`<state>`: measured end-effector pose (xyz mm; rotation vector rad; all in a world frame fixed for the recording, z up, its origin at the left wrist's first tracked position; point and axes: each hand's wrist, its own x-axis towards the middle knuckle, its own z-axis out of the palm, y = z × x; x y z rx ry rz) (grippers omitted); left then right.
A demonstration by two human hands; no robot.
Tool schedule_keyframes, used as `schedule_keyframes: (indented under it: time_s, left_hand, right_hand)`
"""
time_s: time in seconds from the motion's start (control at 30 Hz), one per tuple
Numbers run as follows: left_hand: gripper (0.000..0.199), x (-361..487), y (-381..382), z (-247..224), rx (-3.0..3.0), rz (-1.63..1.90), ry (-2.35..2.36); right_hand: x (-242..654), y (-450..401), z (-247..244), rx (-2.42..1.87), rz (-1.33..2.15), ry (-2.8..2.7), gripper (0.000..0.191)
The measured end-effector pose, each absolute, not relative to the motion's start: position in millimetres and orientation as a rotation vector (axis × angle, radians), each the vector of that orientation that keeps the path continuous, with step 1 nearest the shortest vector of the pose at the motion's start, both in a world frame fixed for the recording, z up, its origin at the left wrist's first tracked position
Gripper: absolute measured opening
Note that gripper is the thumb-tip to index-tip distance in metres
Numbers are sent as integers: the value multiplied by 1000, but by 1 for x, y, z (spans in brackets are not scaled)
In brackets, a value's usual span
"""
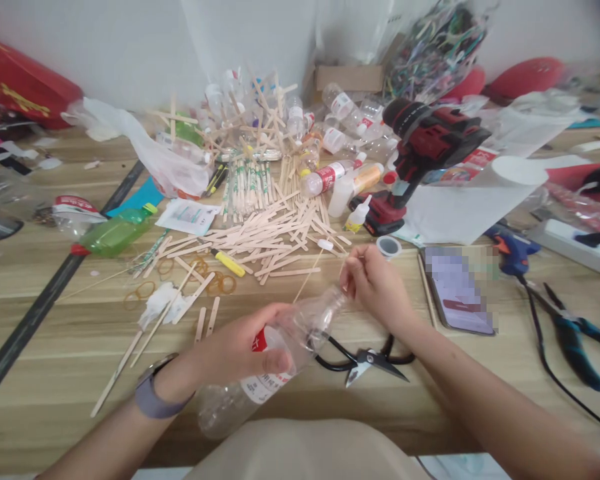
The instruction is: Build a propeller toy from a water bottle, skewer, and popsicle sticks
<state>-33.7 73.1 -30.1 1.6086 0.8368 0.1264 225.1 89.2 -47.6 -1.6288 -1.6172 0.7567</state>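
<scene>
My left hand (255,347) is wrapped around the body of a clear plastic bottle (220,410) with a red and white label. The bottle is tilted, its neck pointing up and to the right. At its mouth, my right hand (370,280) has its fingers pinched together; what they hold, if anything, is hidden. Black-handled scissors (373,358) lie on the table just right of the bottle, partly seen through it. Beyond the neck is a small white cap (325,245) near a thin stick (307,272).
Craft sticks (280,233) are heaped ahead, with a yellow cutter (230,263) and rubber bands (220,283) nearby. A red drill (420,160) stands behind my right hand. To the right lie a phone (457,293), a glue gun (513,250) and pliers (570,340). Several bottles crowd the back.
</scene>
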Motion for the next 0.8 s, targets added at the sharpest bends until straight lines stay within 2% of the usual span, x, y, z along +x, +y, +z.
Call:
schedule_keyframes:
  time_s: [0.27, 0.47, 0.6, 0.8]
  left_hand:
    - [69, -36, 72, -48, 1328, 215, 738]
    - [82, -32, 72, -47, 1150, 403, 710]
    - [81, -23, 75, -41, 1068, 473, 744]
    - [93, -17, 77, -42, 1219, 485, 857]
  right_hand:
    - [223, 97, -35, -1522, 610, -1587, 23]
    - [212, 87, -59, -1512, 983, -1591, 18]
    - [205, 76, -53, -1517, 1060, -1641, 16]
    - [201, 69, -44, -1509, 1114, -1725, 15]
